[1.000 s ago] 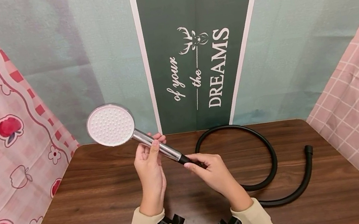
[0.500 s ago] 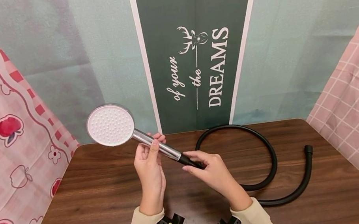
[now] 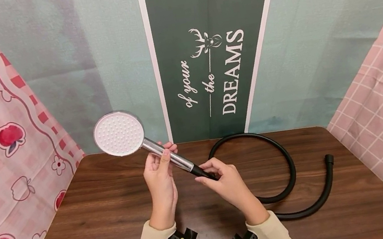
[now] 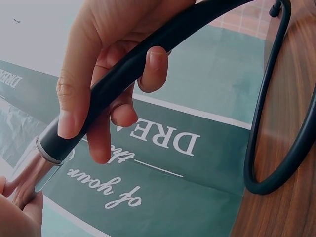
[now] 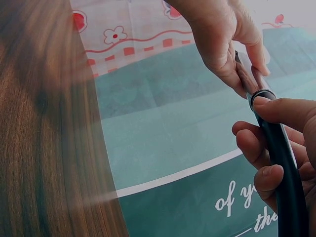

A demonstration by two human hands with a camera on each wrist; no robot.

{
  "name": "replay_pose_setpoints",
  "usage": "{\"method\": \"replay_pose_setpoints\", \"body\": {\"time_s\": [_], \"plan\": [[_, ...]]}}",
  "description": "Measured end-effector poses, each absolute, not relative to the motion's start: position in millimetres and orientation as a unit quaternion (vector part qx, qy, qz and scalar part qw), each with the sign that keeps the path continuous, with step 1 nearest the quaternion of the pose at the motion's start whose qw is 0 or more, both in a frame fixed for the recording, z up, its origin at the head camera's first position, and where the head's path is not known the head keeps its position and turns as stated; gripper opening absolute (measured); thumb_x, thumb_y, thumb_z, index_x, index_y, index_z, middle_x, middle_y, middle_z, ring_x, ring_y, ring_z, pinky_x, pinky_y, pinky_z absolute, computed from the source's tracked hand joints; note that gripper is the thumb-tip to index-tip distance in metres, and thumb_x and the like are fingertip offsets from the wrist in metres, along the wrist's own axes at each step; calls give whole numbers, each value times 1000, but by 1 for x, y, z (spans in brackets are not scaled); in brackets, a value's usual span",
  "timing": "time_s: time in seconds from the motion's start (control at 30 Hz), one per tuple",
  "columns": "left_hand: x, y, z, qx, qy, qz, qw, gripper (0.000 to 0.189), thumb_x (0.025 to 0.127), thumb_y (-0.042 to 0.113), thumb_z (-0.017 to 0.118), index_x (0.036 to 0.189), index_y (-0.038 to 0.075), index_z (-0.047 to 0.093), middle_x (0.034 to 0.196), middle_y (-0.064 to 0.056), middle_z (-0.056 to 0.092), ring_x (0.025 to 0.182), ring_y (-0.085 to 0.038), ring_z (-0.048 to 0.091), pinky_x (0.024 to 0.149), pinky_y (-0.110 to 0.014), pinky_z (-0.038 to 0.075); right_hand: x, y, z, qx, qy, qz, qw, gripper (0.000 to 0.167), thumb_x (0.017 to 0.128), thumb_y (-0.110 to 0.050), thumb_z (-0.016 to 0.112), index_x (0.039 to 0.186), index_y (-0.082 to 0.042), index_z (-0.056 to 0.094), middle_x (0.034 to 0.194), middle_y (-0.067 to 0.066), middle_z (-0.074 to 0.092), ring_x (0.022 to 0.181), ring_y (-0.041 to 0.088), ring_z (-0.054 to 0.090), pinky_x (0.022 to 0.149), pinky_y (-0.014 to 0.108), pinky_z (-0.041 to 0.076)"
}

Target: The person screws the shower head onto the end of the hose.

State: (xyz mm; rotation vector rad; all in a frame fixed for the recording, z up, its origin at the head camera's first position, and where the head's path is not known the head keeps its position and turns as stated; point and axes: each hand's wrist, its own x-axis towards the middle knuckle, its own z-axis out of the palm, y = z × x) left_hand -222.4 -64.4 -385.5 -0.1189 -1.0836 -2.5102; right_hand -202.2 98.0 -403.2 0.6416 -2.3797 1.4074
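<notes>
A hand shower (image 3: 119, 133) with a round white nozzle face and chrome handle is held up above the table, tilted with its head to the upper left. My left hand (image 3: 161, 180) grips the chrome handle (image 3: 174, 156), thumb on top. A black shower hose (image 3: 290, 166) meets the handle's lower end. There my right hand (image 3: 228, 181) holds the hose end between thumb and fingers. In the left wrist view a ring (image 4: 49, 152) shows at the joint; the right wrist view shows the right thumb (image 5: 261, 102) close against it. The thread inside is hidden.
The hose loops over the brown wooden table (image 3: 118, 226), its free end (image 3: 329, 160) lying at the right. A green cloth backdrop (image 3: 120, 63) with lettering hangs behind. Pink patterned cloths (image 3: 41, 163) stand at both sides. Each wrist wears a small black camera (image 3: 181, 238).
My right thumb and fingers have shifted on the hose end, uncovering more of it beside the handle, and the forefinger is now more bent. My left hand and the hand shower stay nearly still.
</notes>
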Motion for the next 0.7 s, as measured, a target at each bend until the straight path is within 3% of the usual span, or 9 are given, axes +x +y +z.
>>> {"method": "replay_pose_setpoints", "body": {"time_s": [0.7], "plan": [[-221, -65, -386, -48, -390, -896, 205, 21, 97, 0, 58, 118, -1, 53, 99, -3, 74, 92, -11, 73, 93, -28, 59, -202, 98, -404, 229, -821, 499, 153, 21, 82, -14, 81, 99, -9, 69, 97, 9, 78, 70, 4, 64, 59, 21, 55]]}}
